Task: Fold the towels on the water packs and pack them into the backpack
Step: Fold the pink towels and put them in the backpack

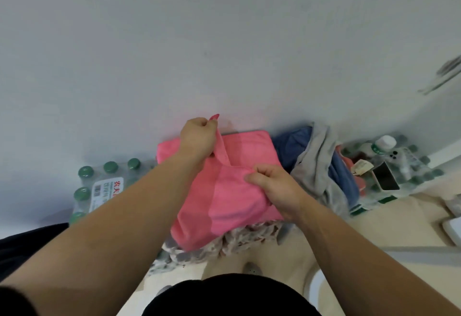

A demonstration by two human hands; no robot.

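Observation:
A pink towel (239,191) lies spread over the water packs against the wall. My left hand (197,141) pinches one corner of it and lifts that corner up near the wall. My right hand (274,188) grips a fold of the same towel nearer to me. A patterned cloth (239,240) shows under the towel's near edge. To the right lies a heap with a grey towel (316,166) and a blue towel (291,146). A pack of green-capped water bottles (99,186) stands at the left. A dark shape at the far left (22,248) may be the backpack; I cannot tell.
More bottled water (389,151) stands at the right, with a phone (385,176) lying on it. The white wall (224,53) rises just behind the packs. Beige floor (361,235) runs to the right, with a white object (452,230) at the edge.

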